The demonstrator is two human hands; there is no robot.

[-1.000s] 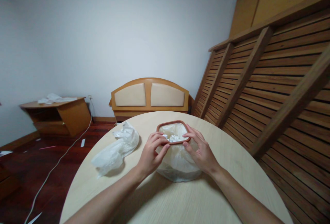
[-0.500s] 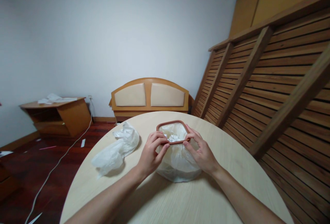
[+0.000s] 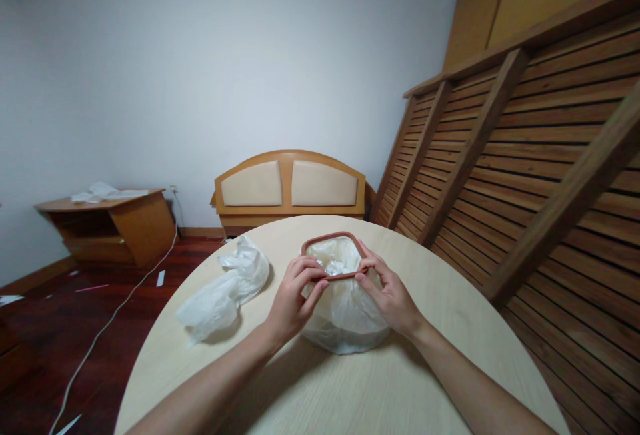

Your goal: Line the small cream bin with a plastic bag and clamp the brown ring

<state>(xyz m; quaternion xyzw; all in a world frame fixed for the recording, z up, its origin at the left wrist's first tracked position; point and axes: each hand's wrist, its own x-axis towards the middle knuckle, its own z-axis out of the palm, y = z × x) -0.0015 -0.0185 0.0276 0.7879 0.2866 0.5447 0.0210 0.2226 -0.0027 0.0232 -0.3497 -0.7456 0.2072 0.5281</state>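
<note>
A small bin with a reddish-brown rim ring (image 3: 320, 240) stands on the round pale wooden table (image 3: 380, 395). A white plastic bag (image 3: 345, 318) lines it and drapes over its outside. My left hand (image 3: 293, 298) pinches the near left part of the rim, fingers curled. My right hand (image 3: 387, 295) grips the near right part of the rim, thumb and fingers pressed on the ring and bag. Crumpled white material lies inside the bin.
A second crumpled white plastic bag (image 3: 225, 288) lies on the table to the left. Behind are a wooden headboard (image 3: 290, 188), a slatted wooden frame (image 3: 525, 175) leaning at right, a low corner desk (image 3: 107, 225), and a cable on the dark floor.
Both hands stay on the rim; the fingers have shifted slightly along the ring, and the view has drifted a little.
</note>
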